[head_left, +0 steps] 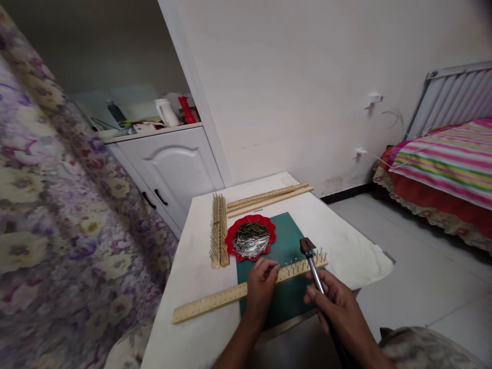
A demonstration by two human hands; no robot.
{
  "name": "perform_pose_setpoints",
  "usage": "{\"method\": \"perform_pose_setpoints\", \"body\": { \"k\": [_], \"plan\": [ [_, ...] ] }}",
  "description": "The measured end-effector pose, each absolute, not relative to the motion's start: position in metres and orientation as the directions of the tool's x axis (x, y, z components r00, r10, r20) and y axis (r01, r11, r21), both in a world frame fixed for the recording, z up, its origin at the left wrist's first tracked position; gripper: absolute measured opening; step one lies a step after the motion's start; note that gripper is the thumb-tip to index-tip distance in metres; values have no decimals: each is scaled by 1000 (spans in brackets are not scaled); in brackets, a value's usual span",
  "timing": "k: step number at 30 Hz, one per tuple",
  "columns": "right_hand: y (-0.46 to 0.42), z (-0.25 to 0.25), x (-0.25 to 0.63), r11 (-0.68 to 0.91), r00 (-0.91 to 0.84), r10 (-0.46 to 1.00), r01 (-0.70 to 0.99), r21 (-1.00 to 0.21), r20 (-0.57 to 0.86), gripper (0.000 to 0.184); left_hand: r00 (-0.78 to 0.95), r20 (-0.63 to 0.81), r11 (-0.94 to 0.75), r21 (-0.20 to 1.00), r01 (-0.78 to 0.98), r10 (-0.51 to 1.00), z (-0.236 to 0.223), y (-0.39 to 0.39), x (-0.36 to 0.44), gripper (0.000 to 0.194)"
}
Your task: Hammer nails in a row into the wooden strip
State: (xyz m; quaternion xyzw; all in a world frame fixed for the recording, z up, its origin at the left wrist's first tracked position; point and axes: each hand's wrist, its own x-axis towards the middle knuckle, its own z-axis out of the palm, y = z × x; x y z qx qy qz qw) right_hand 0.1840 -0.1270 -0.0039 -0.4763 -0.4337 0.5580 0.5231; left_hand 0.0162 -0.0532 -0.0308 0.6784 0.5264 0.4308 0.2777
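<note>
Two bare hands work over a pale wooden strip point(219, 303), which lies aslant across the near part of the table point(203, 287), its middle over a green mat point(286, 233) and its left end on the white tabletop. Rows of small holes run along its left part; upright nails point(298, 267) stand in its right part.

The left hand point(263, 282) rests at the strip just left of those nails, thumb and forefinger tips drawn narrow (I cannot tell whether a nail sits between them). The right hand point(336, 300) grips a hammer point(316, 275) by its shaft, the brown head hanging above the nailed part.

Beyond the left hand, a red scalloped dish point(230, 240) holds loose nails point(251, 238), dark ones on the far side and silvery ones on the near side. Left of the dish, two nail-studded strips point(220, 230) lie side by side; on the table's far side lie two more strips point(269, 199).

Farther left stand a floral curtain point(77, 220) and a white cabinet point(172, 169) bearing a white pitcher point(166, 113), a red object point(186, 109) and a dark bottle point(115, 111), any lettering on them too small to read. At right is a bed with a striped cover point(453, 154).
</note>
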Motion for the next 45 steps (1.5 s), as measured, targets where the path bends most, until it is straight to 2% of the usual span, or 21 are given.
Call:
{"method": "perform_pose_setpoints", "body": {
  "k": [10, 16, 26, 45],
  "plan": [
    [-128, -3, 182, -84, -13, 996, -175, -981, -83, 28, 134, 317, -334, 748, 573, 939, -37, -54, 20, 20],
    [-128, -4, 183, -98, -12, 995, -189, -977, -98, 34, 140, 326, -344, 734, 586, 935, -42, -51, 21, 18],
    [-125, -6, 176, -158, -237, 966, -239, -958, -100, 26, 142, 323, -337, 694, 636, 936, -45, -49, 23, 14],
    [-123, -11, 166, -170, -278, 952, -123, -978, -131, 24, 107, 307, -296, 682, 669, 946, -48, -50, 25, 14]
  ]
}}
